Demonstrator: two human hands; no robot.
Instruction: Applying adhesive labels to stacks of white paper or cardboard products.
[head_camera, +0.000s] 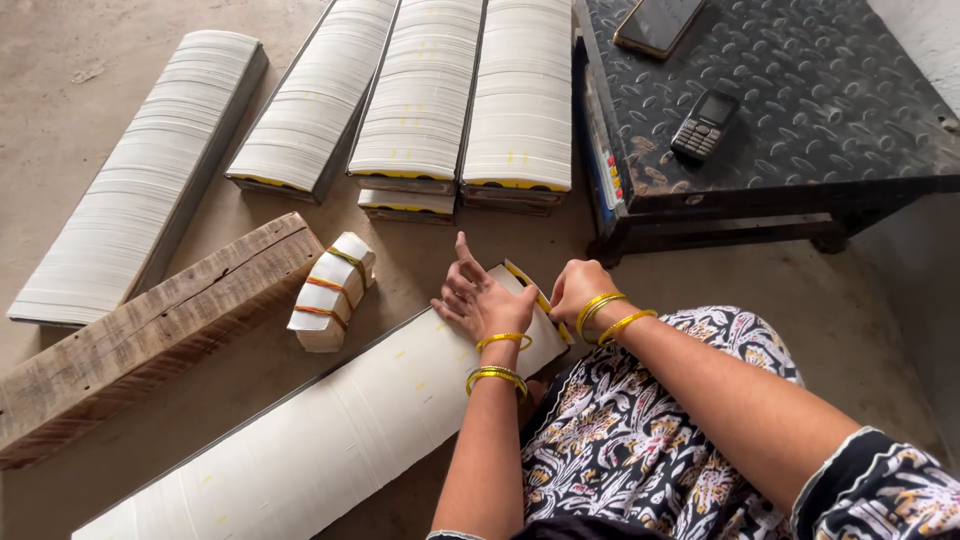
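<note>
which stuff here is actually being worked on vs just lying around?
In hand:
left hand, flat on the long white sheet stack
right hand, at that stack's end

Lying about:
banded bundle
wooden beam
other stacks
two phones on the metal platform

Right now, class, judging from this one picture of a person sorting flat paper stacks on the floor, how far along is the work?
Done, it seems: four long stacks lie in rows, and a small banded bundle sits by the wooden plank. In hand: the left hand presses the near stack while the right hand grips its end. Left: most of that near stack looks uncounted.
</note>
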